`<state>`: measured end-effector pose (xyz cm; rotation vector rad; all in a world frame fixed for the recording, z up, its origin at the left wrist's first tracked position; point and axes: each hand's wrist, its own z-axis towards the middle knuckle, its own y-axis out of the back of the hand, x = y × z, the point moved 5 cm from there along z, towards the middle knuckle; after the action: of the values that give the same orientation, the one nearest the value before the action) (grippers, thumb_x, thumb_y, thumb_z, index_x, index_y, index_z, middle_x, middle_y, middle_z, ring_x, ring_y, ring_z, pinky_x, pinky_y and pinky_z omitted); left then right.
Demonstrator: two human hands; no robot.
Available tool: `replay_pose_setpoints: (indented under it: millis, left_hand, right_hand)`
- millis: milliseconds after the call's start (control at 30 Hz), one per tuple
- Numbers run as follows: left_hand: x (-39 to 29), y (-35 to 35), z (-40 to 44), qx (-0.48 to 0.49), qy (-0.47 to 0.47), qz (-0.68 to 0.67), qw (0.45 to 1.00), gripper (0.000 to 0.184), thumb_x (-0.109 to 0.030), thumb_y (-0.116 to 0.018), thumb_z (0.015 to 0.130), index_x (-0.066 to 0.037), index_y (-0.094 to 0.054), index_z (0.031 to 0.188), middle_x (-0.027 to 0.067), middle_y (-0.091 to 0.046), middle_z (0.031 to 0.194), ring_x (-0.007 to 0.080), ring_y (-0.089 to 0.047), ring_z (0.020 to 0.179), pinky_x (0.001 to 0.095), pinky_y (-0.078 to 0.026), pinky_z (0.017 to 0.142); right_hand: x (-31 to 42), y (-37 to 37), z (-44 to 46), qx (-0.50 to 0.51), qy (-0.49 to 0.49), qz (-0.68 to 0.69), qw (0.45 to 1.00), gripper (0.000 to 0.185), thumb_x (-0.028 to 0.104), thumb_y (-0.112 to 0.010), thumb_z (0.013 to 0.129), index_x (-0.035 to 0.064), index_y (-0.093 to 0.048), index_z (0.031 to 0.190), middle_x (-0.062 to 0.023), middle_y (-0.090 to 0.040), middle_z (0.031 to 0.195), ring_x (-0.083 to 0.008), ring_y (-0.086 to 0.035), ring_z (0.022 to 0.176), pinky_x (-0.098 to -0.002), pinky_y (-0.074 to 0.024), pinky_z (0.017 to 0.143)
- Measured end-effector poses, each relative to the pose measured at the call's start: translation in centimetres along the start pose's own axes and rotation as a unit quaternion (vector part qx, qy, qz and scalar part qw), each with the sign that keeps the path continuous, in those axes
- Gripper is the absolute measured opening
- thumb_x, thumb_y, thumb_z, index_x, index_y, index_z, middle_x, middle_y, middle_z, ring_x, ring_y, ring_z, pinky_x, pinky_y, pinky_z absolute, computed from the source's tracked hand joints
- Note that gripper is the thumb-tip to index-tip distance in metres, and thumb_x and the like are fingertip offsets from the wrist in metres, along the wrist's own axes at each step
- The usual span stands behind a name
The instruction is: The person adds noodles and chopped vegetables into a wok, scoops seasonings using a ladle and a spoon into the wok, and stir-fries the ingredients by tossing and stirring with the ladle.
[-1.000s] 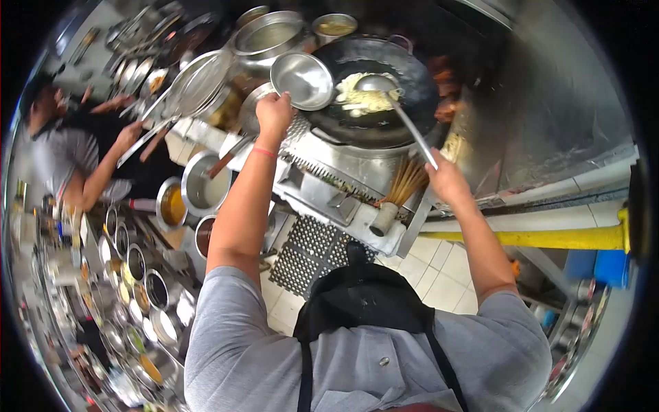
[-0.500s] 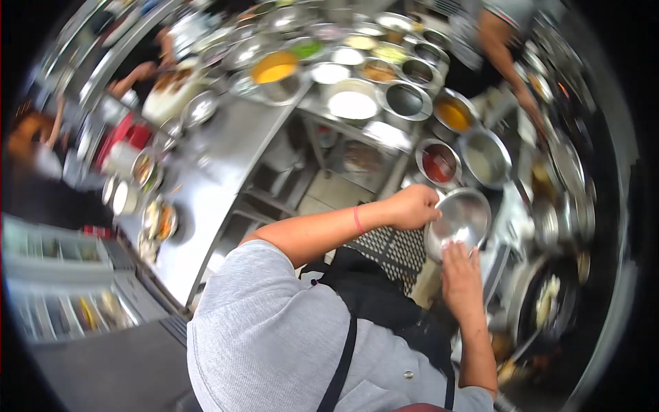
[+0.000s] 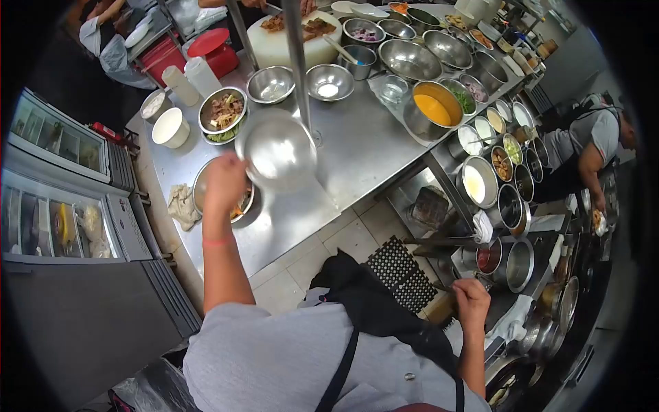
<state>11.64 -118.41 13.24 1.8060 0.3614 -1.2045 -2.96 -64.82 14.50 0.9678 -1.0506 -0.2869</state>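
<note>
My left hand (image 3: pixel 226 182) is closed on the rim of a shiny metal bowl (image 3: pixel 278 147), holding it over the steel table. No contents show inside the bowl. Just beneath my left hand, partly hidden by it, stands another metal bowl (image 3: pixel 200 189) with orange pieces in it. Beyond them is a metal bowl of chopped food and greens (image 3: pixel 223 113). My right hand (image 3: pixel 472 302) is away to the right, near the stove side, with its fingers curled closed. A small dark piece shows beside those fingers; what it is I cannot make out.
The steel table (image 3: pixel 343 175) has an upright post (image 3: pixel 298 69) through it. A pot of orange sauce (image 3: pixel 436 106) stands near its right edge. Pans line the stove on the right, where a co-worker (image 3: pixel 583 147) stands. A folded cloth (image 3: pixel 182 206) lies at the left edge.
My view has turned left. My left hand has carried the metal bowl from the stove side to over the table. My right hand has come off the bowl and closed.
</note>
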Motion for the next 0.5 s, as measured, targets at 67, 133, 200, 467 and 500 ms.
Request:
replay_pose_setpoints:
  millis: [67, 133, 200, 467, 500]
  left_hand:
    - [-1.5, 0.9, 4.3, -0.131, -0.019, -0.064, 0.989, 0.026, -0.018, -0.061, 0.078, 0.008, -0.061, 0.075, 0.0174, -0.063, 0.068, 0.0257, -0.062, 0.056, 0.036, -0.05, 0.055]
    - [2.4, -3.1, 13.4, -0.14, 0.005, -0.267, 0.954, 0.024, -0.017, -0.063, 0.081, 0.007, -0.059, 0.078, 0.0123, -0.06, 0.068, 0.0191, -0.062, 0.066, 0.0335, -0.051, 0.056]
    - [5.0, -7.5, 21.4, -0.155, -0.103, -0.11, 0.976, 0.026, -0.014, -0.063, 0.08, 0.01, -0.057, 0.09, 0.0179, -0.063, 0.079, 0.0249, -0.063, 0.068, 0.0375, -0.054, 0.061]
    - [4.1, -12.7, 20.3, -0.199, 0.171, -0.441, 0.858, 0.041, -0.019, -0.065, 0.081, 0.017, -0.056, 0.1, 0.0217, -0.064, 0.085, 0.0274, -0.066, 0.063, 0.0334, -0.054, 0.051]
    - [3.3, -11.3, 17.9, -0.16, 0.125, -0.346, 0.916, 0.039, -0.025, -0.065, 0.081, 0.011, -0.062, 0.095, 0.0209, -0.066, 0.086, 0.0285, -0.066, 0.071, 0.0348, -0.052, 0.062]
  right_hand:
    - [-3.0, 0.4, -2.4, -0.01, -0.046, 0.02, 0.999, 0.009, -0.003, -0.069, 0.073, 0.0004, -0.068, 0.08, -0.0105, -0.066, 0.083, -0.0211, -0.064, 0.077, -0.0291, -0.0492, 0.069]
    - [-6.5, 1.3, -5.0, -0.059, -0.152, -0.012, 0.987, 0.009, -0.002, -0.069, 0.074, 0.0006, -0.069, 0.083, -0.0089, -0.065, 0.081, -0.0177, -0.061, 0.076, -0.0269, -0.0475, 0.068]
    - [-9.8, 3.0, -7.8, -0.071, -0.233, 0.0, 0.97, 0.011, 0.002, -0.069, 0.076, -0.0018, -0.068, 0.086, -0.0085, -0.065, 0.078, -0.0152, -0.06, 0.072, -0.026, -0.0468, 0.068]
    - [-18.2, 18.9, -22.1, -0.066, -0.373, -0.29, 0.879, 0.022, 0.013, -0.066, 0.078, -0.0047, -0.067, 0.091, -0.017, -0.068, 0.082, -0.0259, -0.064, 0.074, -0.0336, -0.05, 0.073]
    - [-20.4, 22.1, -24.4, -0.04, -0.412, -0.336, 0.846, 0.026, 0.015, -0.066, 0.081, -0.005, -0.066, 0.098, -0.02, -0.068, 0.092, -0.0292, -0.065, 0.08, -0.0357, -0.0504, 0.077]
